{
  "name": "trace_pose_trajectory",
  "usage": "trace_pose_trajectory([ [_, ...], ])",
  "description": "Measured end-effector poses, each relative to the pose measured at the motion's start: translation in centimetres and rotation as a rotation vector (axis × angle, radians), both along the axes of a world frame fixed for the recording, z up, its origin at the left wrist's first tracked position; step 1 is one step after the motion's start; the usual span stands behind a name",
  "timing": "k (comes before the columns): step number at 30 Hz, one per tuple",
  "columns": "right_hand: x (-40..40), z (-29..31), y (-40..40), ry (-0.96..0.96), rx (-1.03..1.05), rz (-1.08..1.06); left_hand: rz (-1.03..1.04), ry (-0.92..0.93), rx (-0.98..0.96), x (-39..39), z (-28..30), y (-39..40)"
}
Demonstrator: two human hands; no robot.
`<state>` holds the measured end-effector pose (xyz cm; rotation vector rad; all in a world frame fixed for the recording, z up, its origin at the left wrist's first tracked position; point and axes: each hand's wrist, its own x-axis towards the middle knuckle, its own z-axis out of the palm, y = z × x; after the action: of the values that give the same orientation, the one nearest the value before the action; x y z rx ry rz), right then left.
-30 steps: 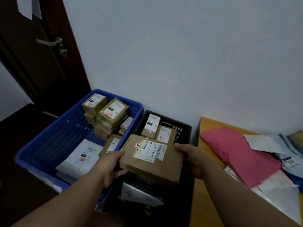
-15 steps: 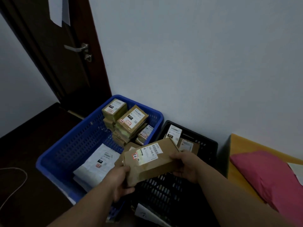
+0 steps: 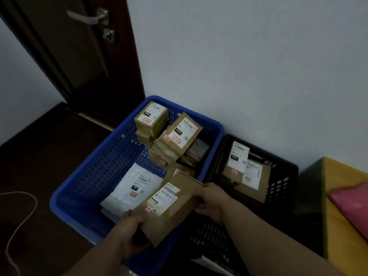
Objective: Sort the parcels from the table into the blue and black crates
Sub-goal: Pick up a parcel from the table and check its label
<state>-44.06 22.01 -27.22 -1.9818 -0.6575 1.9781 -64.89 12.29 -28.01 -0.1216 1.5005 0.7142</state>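
Observation:
I hold a flat brown cardboard parcel (image 3: 169, 208) with a white label, tilted over the near right part of the blue crate (image 3: 83, 188). My left hand (image 3: 130, 234) grips its near left corner and my right hand (image 3: 212, 202) grips its far right edge. Inside the blue crate lie a white mailer bag (image 3: 131, 190) and a stack of small brown boxes (image 3: 169, 134) at the far end. The black crate (image 3: 282, 182) stands right of it with a few labelled brown boxes (image 3: 247, 176) inside.
The yellow table edge (image 3: 342, 226) with a pink mailer (image 3: 352, 206) is at the right. A dark wooden door (image 3: 75, 46) stands behind the crates on the left. A thin white cord (image 3: 22, 222) lies on the dark floor. The wall rises just behind both crates.
The parcel has moved left and down, from over the black crate to over the blue crate, still held by both hands. The view has swung left, so the table is mostly out of sight.

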Motion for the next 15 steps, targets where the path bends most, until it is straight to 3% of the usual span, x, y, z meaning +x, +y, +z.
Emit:
trace_pose_trajectory([
  [7, -7.1, -5.3, -0.5, 0.062, -0.115, -0.057, -0.149, -0.045, -0.095, -5.2, -4.5, 3.1],
  [15, -8.8, -10.5, -0.4, 0.059, -0.206, -0.1, -0.183, 0.086, -0.153, -4.5, -11.8, 6.2],
])
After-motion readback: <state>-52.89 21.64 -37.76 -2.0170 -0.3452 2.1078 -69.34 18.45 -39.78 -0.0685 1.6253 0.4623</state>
